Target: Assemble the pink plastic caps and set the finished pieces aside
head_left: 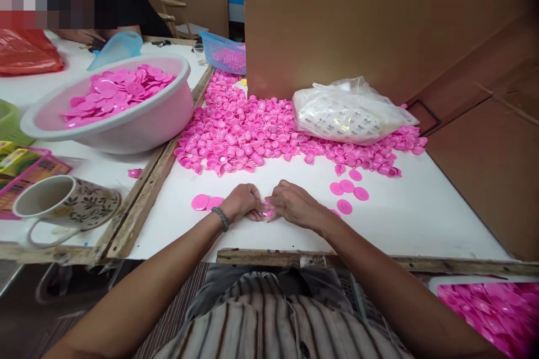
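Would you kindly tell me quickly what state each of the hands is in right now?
Left hand: closed, fingertips pinching a small pink piece.
Right hand: closed on the same pink piece, which the fingers mostly hide.

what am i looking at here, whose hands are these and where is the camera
There is no machine here: a person works with two bare hands. The one picture comes from a camera worn on that person's head, looking forward and down, so the arms reach in from the bottom. The left hand and right hand meet at the fingertips and pinch a small pink piece between them. On the white table lie a pile of pink caps, a few flat pink discs and a clear bag of white items. To the left stand a basin of pink discs and a mug. Another person's dark sleeve shows at the top left.
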### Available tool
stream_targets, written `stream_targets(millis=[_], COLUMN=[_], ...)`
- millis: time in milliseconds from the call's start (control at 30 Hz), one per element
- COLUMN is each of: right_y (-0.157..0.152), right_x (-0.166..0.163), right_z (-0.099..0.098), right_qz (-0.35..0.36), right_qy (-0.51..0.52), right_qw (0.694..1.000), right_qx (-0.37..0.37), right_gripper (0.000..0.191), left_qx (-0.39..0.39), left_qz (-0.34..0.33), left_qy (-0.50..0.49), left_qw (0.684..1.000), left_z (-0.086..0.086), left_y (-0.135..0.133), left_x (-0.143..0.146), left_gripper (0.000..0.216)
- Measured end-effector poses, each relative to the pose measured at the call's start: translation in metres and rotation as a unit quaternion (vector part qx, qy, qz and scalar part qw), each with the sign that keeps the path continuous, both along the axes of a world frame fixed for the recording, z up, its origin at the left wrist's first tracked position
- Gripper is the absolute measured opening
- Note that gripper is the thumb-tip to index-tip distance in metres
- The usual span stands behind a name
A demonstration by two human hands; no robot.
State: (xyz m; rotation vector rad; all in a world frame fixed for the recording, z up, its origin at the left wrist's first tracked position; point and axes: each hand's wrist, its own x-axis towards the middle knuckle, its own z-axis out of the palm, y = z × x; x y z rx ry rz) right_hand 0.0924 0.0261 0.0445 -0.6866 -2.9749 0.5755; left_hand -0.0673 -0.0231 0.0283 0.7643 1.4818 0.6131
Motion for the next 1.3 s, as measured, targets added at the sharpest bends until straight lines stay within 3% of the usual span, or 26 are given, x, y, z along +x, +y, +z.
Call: stream_targets(millis=[233,333,500,733,833,933,1033,1133,1200,1300], right_y=[-0.026,-0.028,-0.014,-0.004,-0.010,-0.026,-0.043,-0.052,-0.052,-0.047], right_x=[0.011,0.013,0.009,0.011,0.010,0.014,0.038,0.075,0.095,0.098], right_z=[-0.018,-0.014,-0.002,-0.028,-0.036,-0.034,-0.028,-0.026,-0.029,-0.034], right_qz=[-0.134,-0.102,-0.027,-0.071,-0.099,-0.134,-0.209,-0.323,-0.378,-0.374], right_qy=[0.089,0.115,0.075,0.136,0.162,0.182,0.170,0.111,0.060,0.035], right_qw=[0.985,0.988,0.991,0.964,0.956,0.962,0.963,0.932,0.912,0.919], right_qx=[0.064,0.002,-0.107,-0.218,-0.224,-0.156,-0.017,0.119,0.152,0.118], right_gripper=[0.027,0.023,0.004,0.023,0.027,0.034,0.042,0.033,0.032,0.024], left_qx=[0.099,0.111,0.087,0.028,0.037,0.103,0.206,0.360,0.428,0.436], left_qz=[0.024,-0.003,-0.005,0.013,-0.005,-0.048,-0.076,-0.115,-0.162,-0.204], left_qy=[0.008,-0.036,-0.071,-0.055,-0.030,0.041,0.221,0.380,0.423,0.453], left_qw=[0.995,0.993,0.994,0.998,0.999,0.993,0.950,0.845,0.782,0.751], left_z=[-0.004,-0.006,-0.009,-0.010,-0.008,-0.002,0.007,0.014,0.014,0.008], left_y=[-0.010,-0.013,-0.015,-0.008,-0.008,-0.014,-0.027,-0.040,-0.043,-0.045], left_x=[0.000,-0.003,-0.005,0.000,0.000,0.000,0.001,0.005,0.007,0.003], left_gripper=[0.039,0.041,0.041,0.032,0.029,0.026,0.027,0.037,0.037,0.024])
